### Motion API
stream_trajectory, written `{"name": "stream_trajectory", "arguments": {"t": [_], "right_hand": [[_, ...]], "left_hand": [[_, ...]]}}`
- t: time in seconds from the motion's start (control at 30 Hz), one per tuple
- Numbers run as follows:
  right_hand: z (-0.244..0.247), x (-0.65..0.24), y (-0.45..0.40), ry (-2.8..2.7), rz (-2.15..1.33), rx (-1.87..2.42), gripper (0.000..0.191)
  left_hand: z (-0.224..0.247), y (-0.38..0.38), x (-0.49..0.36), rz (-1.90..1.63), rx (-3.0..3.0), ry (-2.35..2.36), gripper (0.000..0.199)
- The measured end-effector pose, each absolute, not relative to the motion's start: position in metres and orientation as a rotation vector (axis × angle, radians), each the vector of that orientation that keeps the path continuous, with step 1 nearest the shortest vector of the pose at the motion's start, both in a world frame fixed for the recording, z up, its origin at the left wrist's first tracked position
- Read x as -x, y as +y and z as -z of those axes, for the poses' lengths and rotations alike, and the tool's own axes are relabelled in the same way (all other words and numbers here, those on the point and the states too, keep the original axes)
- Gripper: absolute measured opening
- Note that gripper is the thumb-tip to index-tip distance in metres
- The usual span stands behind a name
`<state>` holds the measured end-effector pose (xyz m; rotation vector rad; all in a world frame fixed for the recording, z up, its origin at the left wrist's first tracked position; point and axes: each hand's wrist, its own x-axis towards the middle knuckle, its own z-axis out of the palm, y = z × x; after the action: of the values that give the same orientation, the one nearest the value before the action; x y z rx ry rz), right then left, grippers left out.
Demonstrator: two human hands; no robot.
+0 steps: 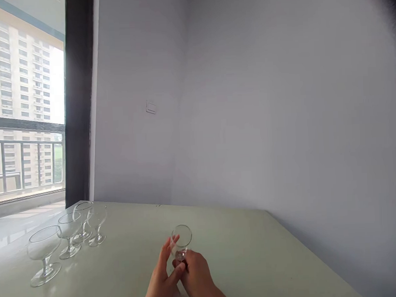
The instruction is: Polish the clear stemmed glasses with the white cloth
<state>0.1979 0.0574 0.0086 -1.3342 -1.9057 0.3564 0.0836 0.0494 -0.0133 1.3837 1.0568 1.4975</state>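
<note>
Near the front middle of the table, a clear stemmed glass is held tilted, its round rim facing up and away from me. My left hand supports it from the left, with fingers along the outside of the bowl and the thumb near the stem. Round the lower bowl and stem closes my right hand, its fingers partly hidden behind the glass and the other hand. The foot of the glass is hidden by my hands.
Several matching stemmed glasses stand upright at the table's left, the nearest glass in front. The pale green table meets a grey wall with a light switch. A window lies to the left.
</note>
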Motion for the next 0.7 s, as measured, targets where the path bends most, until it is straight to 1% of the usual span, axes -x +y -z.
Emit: {"name": "stream_trajectory", "arguments": {"t": [0.07, 0.1, 0.13, 0.2, 0.27, 0.33, 0.5, 0.7], "right_hand": [[-0.01, -0.215, 0.072, -1.823, -0.334, 1.442, 0.02], [-0.01, -0.226, 0.082, -1.774, -0.322, 1.495, 0.022], [-0.01, -0.238, 0.091, -1.726, -0.306, 1.549, 0.023], [-0.005, -0.265, 0.11, -1.635, -0.276, 1.672, 0.023], [0.001, -0.291, 0.124, -1.559, -0.254, 1.801, 0.025], [0.008, -0.313, 0.135, -1.498, -0.244, 1.924, 0.026], [0.017, -0.351, 0.152, -1.4, -0.269, 2.153, 0.025], [0.023, -0.373, 0.167, -1.35, -0.289, 2.267, 0.025]], "left_hand": [[0.023, 0.053, -0.083, -1.456, -1.453, 1.21, 0.06], [0.028, 0.055, -0.082, -1.409, -1.494, 1.269, 0.062], [0.032, 0.057, -0.082, -1.351, -1.546, 1.325, 0.06], [0.038, 0.06, -0.08, -1.226, -1.674, 1.395, 0.049], [0.04, 0.062, -0.079, -1.118, -1.768, 1.41, 0.037], [0.038, 0.063, -0.077, -1.055, -1.808, 1.399, 0.03], [0.036, 0.064, -0.079, -1.085, -1.837, 1.436, 0.026], [0.042, 0.067, -0.083, -1.06, -1.865, 1.429, 0.025]]}}
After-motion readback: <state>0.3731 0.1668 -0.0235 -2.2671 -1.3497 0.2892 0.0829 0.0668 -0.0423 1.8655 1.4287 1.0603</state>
